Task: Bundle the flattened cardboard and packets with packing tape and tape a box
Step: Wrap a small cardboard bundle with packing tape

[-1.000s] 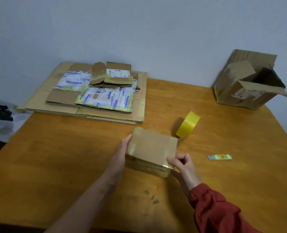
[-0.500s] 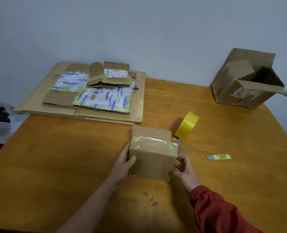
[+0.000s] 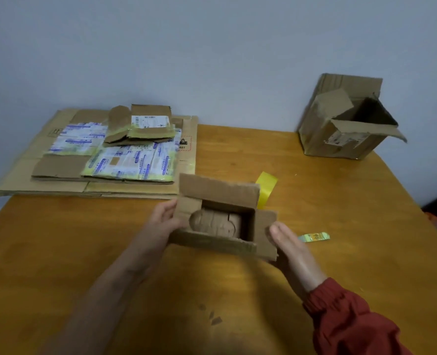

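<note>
Left hand (image 3: pixel 165 219) grips the small box (image 3: pixel 220 221) mid-desk; right hand (image 3: pixel 289 244) presses flat (fingers straight) against its right flap. Best fold the flaps square before fetching the tape roll (image 3: pixel 265 189).

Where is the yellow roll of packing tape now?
In the head view, the yellow roll of packing tape stands on the wooden table, right of centre, just behind the small open cardboard box, whose far flap partly hides it.

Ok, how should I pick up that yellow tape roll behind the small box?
Probably from above: the yellow tape roll stands on edge behind the raised far flap of the small box, lower part hidden. Pinch its upper rim across the band's width, reaching from the right.
</note>
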